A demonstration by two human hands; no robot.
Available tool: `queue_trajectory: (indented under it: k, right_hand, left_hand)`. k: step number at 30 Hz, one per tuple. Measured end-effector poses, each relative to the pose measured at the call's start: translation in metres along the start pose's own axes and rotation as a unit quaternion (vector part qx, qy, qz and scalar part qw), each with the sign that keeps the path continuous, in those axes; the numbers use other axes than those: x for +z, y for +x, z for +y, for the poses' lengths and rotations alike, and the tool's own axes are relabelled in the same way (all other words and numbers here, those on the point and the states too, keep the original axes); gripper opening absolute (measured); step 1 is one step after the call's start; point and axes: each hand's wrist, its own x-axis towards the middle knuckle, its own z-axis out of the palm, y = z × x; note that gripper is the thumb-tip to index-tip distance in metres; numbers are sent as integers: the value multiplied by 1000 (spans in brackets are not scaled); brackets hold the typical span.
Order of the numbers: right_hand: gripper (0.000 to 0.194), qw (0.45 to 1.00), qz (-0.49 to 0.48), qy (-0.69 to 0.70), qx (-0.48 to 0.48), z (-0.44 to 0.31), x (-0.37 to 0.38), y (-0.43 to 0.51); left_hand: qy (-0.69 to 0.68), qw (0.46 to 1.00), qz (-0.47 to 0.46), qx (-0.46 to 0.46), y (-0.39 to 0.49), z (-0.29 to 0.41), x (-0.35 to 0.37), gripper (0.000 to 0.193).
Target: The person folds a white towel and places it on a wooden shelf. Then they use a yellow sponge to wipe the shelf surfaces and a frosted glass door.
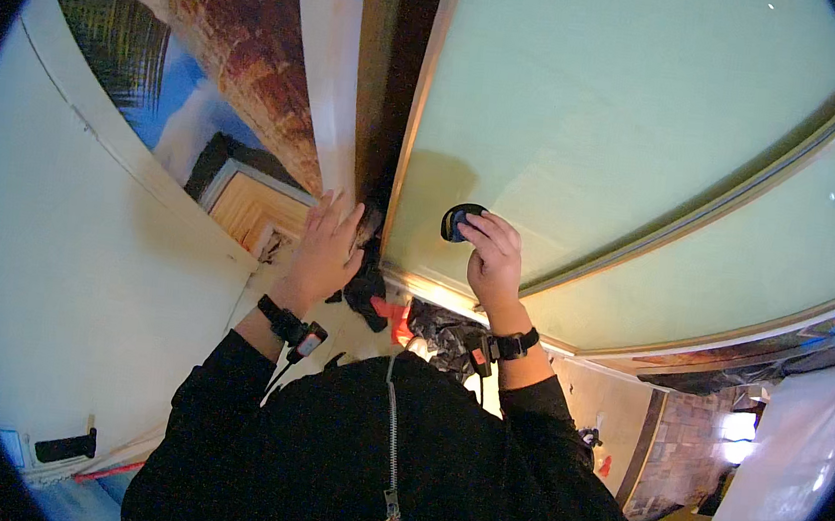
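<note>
My left hand (328, 248) lies flat against the lower end of a white upright frame edge (332, 86), fingers extended and slightly parted, holding nothing. To its right, the fingers of my right hand (495, 254) are closed on a round black handle-like piece (453, 224). This piece sits against a pale green glass-like panel (589, 126) with a light wooden border, near the panel's left edge. My fingers hide part of it, so its exact kind is unclear. A dark gap (396, 93) runs between the white frame edge and the green panel.
A printed scenic panel (250, 41) and a pale door or wall (90, 214) stand to the left. Black plastic bags (448, 335) and a red item (398, 319) lie on the floor below. A second green panel (700, 295) and white sheeting (774, 476) are at right.
</note>
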Motion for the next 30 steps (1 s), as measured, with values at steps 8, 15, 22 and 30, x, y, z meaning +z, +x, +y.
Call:
queue_trajectory:
  k: [8, 15, 22, 30]
  right_hand:
    - [45, 997, 55, -43, -43, -37, -22, -20]
    - [44, 981, 129, -95, -108, -70, -23, -11]
    - [51, 910, 332, -217, -117, -118, -80, 4]
    - [58, 897, 303, -321, -34, -103, -63, -45]
  left_hand:
    - [-12, 986, 125, 106, 11, 23, -22, 63]
    - [54, 950, 231, 202, 4, 41, -29, 70]
    - [138, 885, 374, 242, 9, 52, -35, 67]
    - [151, 859, 389, 296, -31, 44, 4, 66]
